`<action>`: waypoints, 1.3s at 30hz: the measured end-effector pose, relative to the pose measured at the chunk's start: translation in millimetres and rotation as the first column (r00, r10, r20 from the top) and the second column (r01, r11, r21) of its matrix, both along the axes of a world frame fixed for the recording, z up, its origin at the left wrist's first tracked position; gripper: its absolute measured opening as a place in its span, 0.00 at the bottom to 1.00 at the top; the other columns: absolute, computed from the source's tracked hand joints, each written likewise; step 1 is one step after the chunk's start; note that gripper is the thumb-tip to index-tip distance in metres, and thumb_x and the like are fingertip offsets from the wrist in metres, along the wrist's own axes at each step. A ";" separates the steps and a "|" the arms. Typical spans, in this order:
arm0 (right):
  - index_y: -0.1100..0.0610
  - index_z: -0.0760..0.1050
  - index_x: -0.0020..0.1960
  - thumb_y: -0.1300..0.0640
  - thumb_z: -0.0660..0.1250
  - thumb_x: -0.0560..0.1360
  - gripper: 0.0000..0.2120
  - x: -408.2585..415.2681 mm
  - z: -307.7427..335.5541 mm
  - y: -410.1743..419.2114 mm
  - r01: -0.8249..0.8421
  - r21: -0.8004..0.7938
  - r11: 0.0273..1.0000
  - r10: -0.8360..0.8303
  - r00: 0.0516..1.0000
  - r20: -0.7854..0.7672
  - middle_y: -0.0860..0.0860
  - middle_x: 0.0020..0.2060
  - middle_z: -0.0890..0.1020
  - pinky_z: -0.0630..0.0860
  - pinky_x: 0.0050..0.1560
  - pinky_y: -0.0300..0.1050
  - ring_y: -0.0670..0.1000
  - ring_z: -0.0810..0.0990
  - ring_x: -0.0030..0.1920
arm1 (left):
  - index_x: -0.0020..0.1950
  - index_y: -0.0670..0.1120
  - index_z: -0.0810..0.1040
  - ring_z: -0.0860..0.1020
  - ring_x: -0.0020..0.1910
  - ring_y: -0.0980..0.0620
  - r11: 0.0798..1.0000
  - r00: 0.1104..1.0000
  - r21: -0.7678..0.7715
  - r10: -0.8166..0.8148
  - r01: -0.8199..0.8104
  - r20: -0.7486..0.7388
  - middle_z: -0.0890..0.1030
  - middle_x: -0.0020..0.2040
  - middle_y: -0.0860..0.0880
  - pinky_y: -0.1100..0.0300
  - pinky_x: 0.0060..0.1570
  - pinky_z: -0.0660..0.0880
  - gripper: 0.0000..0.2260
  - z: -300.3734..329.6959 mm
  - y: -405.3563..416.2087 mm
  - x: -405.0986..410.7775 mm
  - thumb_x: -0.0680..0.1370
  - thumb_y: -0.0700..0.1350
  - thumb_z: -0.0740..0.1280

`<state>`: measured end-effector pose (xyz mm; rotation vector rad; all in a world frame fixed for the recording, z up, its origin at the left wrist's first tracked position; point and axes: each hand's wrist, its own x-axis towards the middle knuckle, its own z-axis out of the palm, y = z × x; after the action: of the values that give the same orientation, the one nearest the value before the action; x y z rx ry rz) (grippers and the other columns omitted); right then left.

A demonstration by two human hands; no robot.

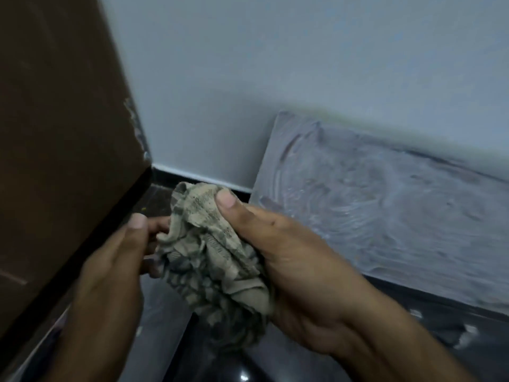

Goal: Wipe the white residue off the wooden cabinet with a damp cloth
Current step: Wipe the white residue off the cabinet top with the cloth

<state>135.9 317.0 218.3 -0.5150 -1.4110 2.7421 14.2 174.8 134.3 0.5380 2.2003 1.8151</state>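
Your right hand (pixel 289 260) has the cloth (pixel 214 252) bunched up in its grip, thumb pressed over the top of the wad and the rest of the fabric spilling down past your palm. Your left hand (pixel 118 260) is just beside it, fingers curled in toward the cloth's left edge and touching it, thumb up; can't really tell if it's properly pinching the fabric or just resting on it. So that's two hands, one cloth, all held in the middle of the view above the dark floor (pixel 170 340).

The one cabinet surface with white residue (pixel 385 210) sits just right of your right hand, running along the pale wall (pixel 275 78). It's covered in swirly smeared streaks pretty much edge to edge. The cloth is near its left corner but not touching it.

On your left there's one brown wooden panel (pixel 60 147), with a few whitish flecks along its right edge. A black skirting strip (pixel 198 180) runs along the wall's base behind the cloth.
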 end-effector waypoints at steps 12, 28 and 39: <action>0.68 0.78 0.57 0.48 0.74 0.72 0.25 135.4 83.6 86.8 0.471 0.367 0.802 -0.516 0.856 0.029 0.65 0.49 0.84 0.81 0.41 0.47 0.56 0.83 0.41 | 0.57 0.50 0.81 0.76 0.52 0.53 0.916 0.691 -0.169 -0.387 0.364 -0.611 0.80 0.50 0.55 0.59 0.56 0.72 0.10 101.7 103.1 120.4 0.76 0.44 0.66; 0.51 0.81 0.52 0.45 0.74 0.73 0.12 176.5 6.5 117.1 0.276 0.956 0.099 -0.797 0.597 -0.090 0.46 0.44 0.82 0.76 0.49 0.43 0.47 0.80 0.47 | 0.57 0.55 0.80 0.72 0.51 0.62 0.767 0.564 -0.393 -0.640 0.507 -0.522 0.77 0.48 0.64 0.65 0.54 0.71 0.09 88.3 168.8 152.1 0.78 0.48 0.66; 0.50 0.71 0.70 0.45 0.65 0.79 0.21 148.9 -17.7 114.8 -0.260 0.942 -0.214 -0.719 0.695 0.029 0.51 0.67 0.73 0.75 0.54 0.53 0.55 0.72 0.60 | 0.49 0.51 0.81 0.74 0.49 0.57 0.746 0.629 -0.462 -0.660 0.480 -0.411 0.79 0.46 0.59 0.73 0.50 0.64 0.04 76.2 190.3 132.9 0.76 0.44 0.69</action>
<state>284.8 431.8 200.6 -1.3249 -2.4624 0.2160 147.1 365.1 210.5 1.6532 2.1695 1.0044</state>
